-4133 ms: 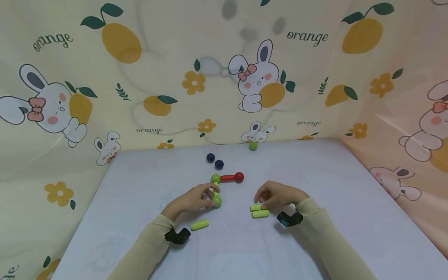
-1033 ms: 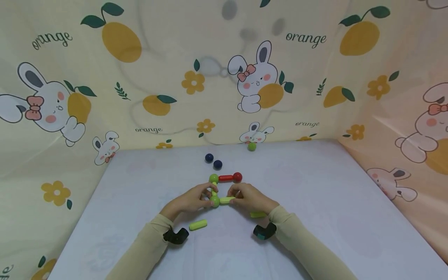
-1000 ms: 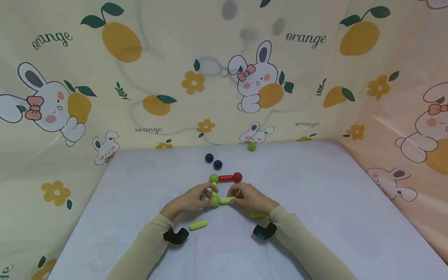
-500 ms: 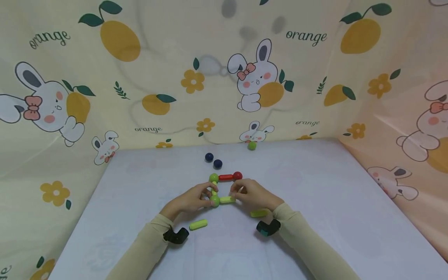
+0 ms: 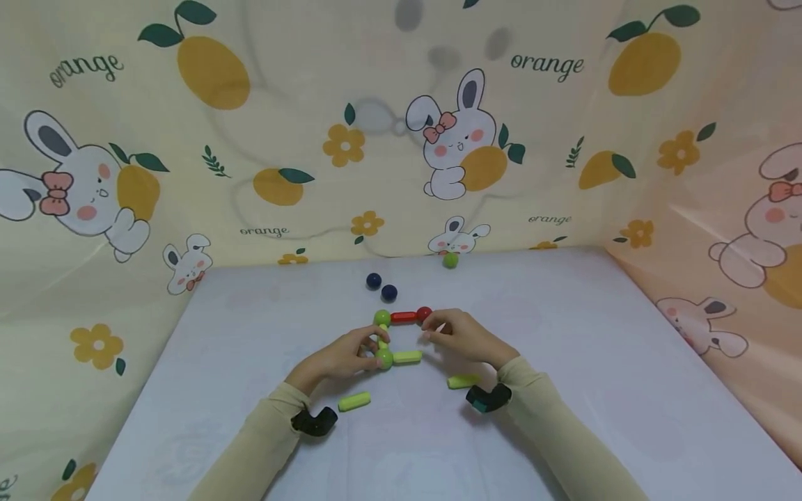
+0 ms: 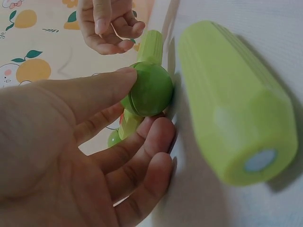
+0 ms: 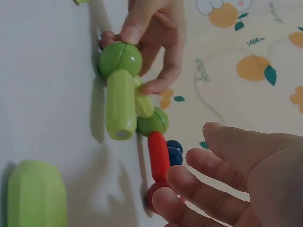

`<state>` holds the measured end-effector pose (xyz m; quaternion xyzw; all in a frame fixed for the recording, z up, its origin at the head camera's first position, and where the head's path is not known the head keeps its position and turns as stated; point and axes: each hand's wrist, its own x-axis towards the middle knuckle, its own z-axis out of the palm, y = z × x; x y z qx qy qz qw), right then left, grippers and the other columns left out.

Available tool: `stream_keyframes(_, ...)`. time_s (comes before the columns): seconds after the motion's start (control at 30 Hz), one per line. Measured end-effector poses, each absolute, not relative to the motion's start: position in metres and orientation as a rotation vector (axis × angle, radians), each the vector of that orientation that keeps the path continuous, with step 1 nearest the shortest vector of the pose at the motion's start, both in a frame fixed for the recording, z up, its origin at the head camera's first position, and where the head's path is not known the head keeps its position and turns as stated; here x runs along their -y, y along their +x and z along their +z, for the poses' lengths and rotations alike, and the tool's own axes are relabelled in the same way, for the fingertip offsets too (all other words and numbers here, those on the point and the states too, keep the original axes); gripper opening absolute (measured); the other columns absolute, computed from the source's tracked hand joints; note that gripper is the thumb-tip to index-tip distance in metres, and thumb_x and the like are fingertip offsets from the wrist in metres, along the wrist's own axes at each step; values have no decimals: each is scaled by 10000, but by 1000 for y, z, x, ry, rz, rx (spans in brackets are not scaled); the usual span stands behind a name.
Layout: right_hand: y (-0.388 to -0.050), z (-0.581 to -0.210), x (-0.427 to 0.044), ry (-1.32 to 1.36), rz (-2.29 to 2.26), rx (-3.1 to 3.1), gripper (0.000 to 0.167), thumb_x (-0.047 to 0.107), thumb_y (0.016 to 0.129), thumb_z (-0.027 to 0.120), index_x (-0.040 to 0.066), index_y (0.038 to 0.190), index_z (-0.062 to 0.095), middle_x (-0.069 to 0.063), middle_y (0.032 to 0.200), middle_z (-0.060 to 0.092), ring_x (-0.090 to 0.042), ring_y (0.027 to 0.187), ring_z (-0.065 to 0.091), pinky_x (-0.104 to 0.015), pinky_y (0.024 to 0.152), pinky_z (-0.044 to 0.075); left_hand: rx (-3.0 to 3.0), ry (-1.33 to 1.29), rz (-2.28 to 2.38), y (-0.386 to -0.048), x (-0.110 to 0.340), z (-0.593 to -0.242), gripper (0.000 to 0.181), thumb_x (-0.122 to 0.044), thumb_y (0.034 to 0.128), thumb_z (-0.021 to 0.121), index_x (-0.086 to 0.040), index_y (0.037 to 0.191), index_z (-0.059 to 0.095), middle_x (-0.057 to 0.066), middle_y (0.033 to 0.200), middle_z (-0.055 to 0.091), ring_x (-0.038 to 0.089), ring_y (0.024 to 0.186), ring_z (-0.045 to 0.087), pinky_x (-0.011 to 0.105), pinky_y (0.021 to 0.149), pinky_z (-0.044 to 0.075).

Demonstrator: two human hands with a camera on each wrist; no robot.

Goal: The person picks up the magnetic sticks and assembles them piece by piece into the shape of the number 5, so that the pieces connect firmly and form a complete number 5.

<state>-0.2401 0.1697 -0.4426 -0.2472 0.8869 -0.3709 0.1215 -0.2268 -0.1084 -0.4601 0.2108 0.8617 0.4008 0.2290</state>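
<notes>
My left hand [image 5: 341,355] holds a joined piece of toy balls and rods. Its thumb presses the near green ball [image 6: 152,89], with the forefinger against the short yellow-green rod [image 7: 144,103] behind. From that ball another yellow-green rod [image 5: 407,357] sticks out to the right, its far end free. The short rod leads to a far green ball [image 5: 382,318]. A red rod [image 7: 158,153] runs from there to a red ball [image 5: 424,314]. Beside the red ball, my right hand [image 5: 466,336] holds nothing, its fingers loosely bent; whether they touch the ball I cannot tell.
Loose yellow-green rods lie under the right wrist [image 5: 462,381] and by the left wrist, the left rod [image 6: 236,104] close to that hand. Two dark blue balls [image 5: 381,287] sit farther back. Another green ball [image 5: 450,260] rests near the printed cloth [image 5: 294,139] at the table's rear.
My right hand has put a yellow-green rod onto the near green ball, let it go, and drawn back and away toward the red ball. The left hand has kept its hold.
</notes>
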Motion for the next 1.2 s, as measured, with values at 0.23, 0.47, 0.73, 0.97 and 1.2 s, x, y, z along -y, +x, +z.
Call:
stream_keyframes(0.23, -246, -439, -180, -701, -1132, -2611, 215, 226, 1008, 630, 67, 1133, 703, -81, 1129, 711, -194, 892, 633, -304, 824, 512, -2358, 593, 1107, -227, 110, -459, 356, -141, 969, 680, -136, 1302, 555, 104, 1168, 647, 166, 867, 582, 289, 788, 473)
stream_keyframes(0.47, -254, -432, -197, -621, -1237, -2606, 293, 220, 1022, 605, 3, 1208, 667, -171, 1190, 693, -271, 945, 677, -330, 854, 529, -2357, 623, 1097, -226, 110, -456, 360, -147, 967, 684, -121, 1302, 554, 110, 1154, 632, 168, 831, 544, 294, 762, 451)
stream_keyframes(0.73, -283, -435, -219, -501, -1347, -2607, 382, 230, 1053, 548, -36, 1326, 574, -265, 1332, 615, -406, 1036, 666, -406, 876, 551, -2350, 637, 1107, -228, 111, -458, 362, -137, 963, 687, -105, 1298, 555, 114, 1150, 629, 169, 828, 541, 296, 766, 451)
stream_keyframes(0.97, -315, -445, -221, -407, -1592, -2616, 395, 212, 1058, 534, -58, 1346, 554, -307, 1356, 572, -376, 1060, 636, -422, 881, 556, -2346, 629, 1103, -229, 113, -460, 364, -146, 965, 686, -115, 1302, 552, 111, 1156, 626, 168, 843, 548, 297, 775, 456)
stream_keyframes(1.2, -345, -454, -218, -280, -1689, -2621, 384, 186, 1059, 516, -34, 1372, 548, -239, 1415, 549, -440, 1184, 582, -281, 855, 514, -2345, 638, 1107, -229, 111, -461, 361, -139, 966, 683, -113, 1300, 549, 116, 1164, 623, 168, 837, 548, 296, 778, 456)
